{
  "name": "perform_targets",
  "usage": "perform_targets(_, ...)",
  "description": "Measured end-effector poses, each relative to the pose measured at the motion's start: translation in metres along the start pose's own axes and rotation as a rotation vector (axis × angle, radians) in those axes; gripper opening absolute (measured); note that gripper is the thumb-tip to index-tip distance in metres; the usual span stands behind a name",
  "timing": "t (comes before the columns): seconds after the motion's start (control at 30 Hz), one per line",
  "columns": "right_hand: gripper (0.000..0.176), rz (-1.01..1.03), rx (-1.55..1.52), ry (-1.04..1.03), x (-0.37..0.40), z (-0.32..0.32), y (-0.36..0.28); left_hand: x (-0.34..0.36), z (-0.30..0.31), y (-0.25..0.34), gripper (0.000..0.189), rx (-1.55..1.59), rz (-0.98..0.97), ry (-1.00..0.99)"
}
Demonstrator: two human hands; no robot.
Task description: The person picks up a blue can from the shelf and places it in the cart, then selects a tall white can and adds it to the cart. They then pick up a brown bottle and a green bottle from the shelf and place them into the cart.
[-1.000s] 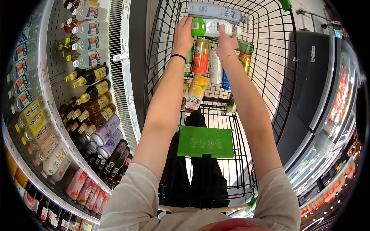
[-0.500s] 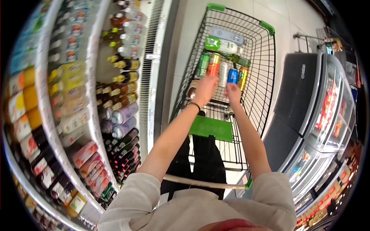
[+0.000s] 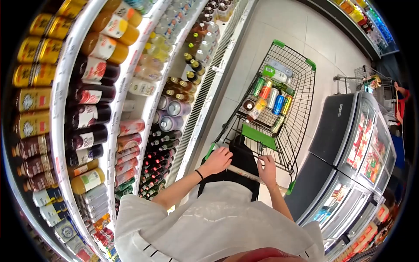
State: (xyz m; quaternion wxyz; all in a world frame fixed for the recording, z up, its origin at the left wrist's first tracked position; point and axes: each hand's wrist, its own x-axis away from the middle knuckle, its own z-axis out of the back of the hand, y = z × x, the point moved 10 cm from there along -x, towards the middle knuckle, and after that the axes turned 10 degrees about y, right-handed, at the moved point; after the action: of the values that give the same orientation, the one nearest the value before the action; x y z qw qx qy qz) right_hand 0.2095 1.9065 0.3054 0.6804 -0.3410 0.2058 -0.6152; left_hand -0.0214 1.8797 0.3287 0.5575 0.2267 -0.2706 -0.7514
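My left hand (image 3: 218, 160) is wrapped over the left part of the shopping cart handle (image 3: 245, 173). Above the right part of that bar is my right hand (image 3: 266, 169), its fingers loosely bent and apart. Ahead of both stands the wire shopping cart (image 3: 301, 126) with a green flap (image 3: 259, 136). In its basket are a green can (image 3: 258, 86), a red-orange can (image 3: 265, 90), a silver can (image 3: 273, 97), a blue can (image 3: 278, 105) and a yellow can (image 3: 286, 105). A bottle with a yellow-orange label (image 3: 257, 108) lies nearer me.
Drink shelves (image 3: 122, 96) run along my left, with juice bottles (image 3: 91, 94) and cans. A dark freezer cabinet (image 3: 327, 126) with glass lids is on the right. Tiled floor (image 3: 292, 26) extends beyond the cart. A person in red (image 3: 401, 102) is at the far right.
Both hands have drawn back from the cans in the basket to the cart handle. The cart now appears farther away, and more of the shelves on the left shows.
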Motion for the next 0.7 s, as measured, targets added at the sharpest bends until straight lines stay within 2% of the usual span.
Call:
perform_targets(0.07, 0.025, 0.078, 0.106, 0.051, 0.020, 0.002, -0.019, 0.032, -0.018, -0.011, 0.018, -0.141, -0.006, -0.143)
perform_targets(0.1, 0.025, 0.081, 0.105, 0.052, 0.024, -0.001, -0.022, 0.033, -0.017, -0.011, 0.028, -0.154, -0.022, -0.086)
perform_targets(0.13, 0.028, 0.130, 0.129, 0.109, 0.026, 0.000, -0.026, 0.034, -0.022, -0.011, 0.028, -0.155, -0.022, -0.084)
perform_targets(0.17, 0.030, 0.178, 0.154, 0.166, 0.028, 0.000, -0.028, 0.034, -0.032, -0.020, 0.033, -0.201, 0.070, -0.110)
perform_targets(0.23, 0.030, 0.160, 0.127, 0.135, 0.029, -0.008, -0.014, 0.036, -0.044, -0.030, 0.045, -0.263, 0.187, -0.162)
perform_targets(0.33, 0.032, 0.148, 0.103, 0.120, 0.024, -0.008, -0.009, 0.035, -0.042, -0.029, 0.045, -0.254, 0.202, -0.132)
perform_targets(0.37, 0.032, 0.136, 0.096, 0.055, 0.023, -0.011, -0.008, 0.035, -0.042, -0.029, 0.045, -0.255, 0.205, -0.138)
perform_targets(0.43, 0.031, 0.143, 0.060, -0.042, 0.016, -0.008, -0.015, 0.041, -0.055, -0.041, 0.039, -0.282, 0.360, -0.295)
perform_targets(0.47, 0.031, 0.134, 0.060, -0.045, 0.008, -0.005, -0.009, 0.040, -0.059, -0.042, 0.039, -0.279, 0.359, -0.305)
perform_targets(0.53, 0.029, 0.065, -0.173, 0.026, -0.014, 0.009, 0.010, 0.022, -0.034, -0.031, 0.028, -0.195, 0.279, 0.003)
perform_targets(0.57, 0.026, 0.107, -0.147, 0.121, -0.029, 0.017, 0.025, 0.012, -0.033, -0.027, 0.017, -0.132, 0.258, 0.009)
perform_targets(0.6, 0.022, 0.011, -0.133, 0.150, -0.047, 0.021, 0.047, -0.007, -0.025, -0.019, 0.017, -0.127, 0.257, -0.006)
perform_targets(0.67, 0.021, -0.064, -0.201, 0.195, -0.097, 0.028, 0.083, -0.056, -0.007, -0.001, 0.014, 0.031, 0.205, 0.091)
perform_targets(0.7, 0.023, -0.057, -0.138, 0.228, -0.123, 0.032, 0.100, -0.077, -0.014, -0.006, 0.011, 0.155, 0.282, 0.112)
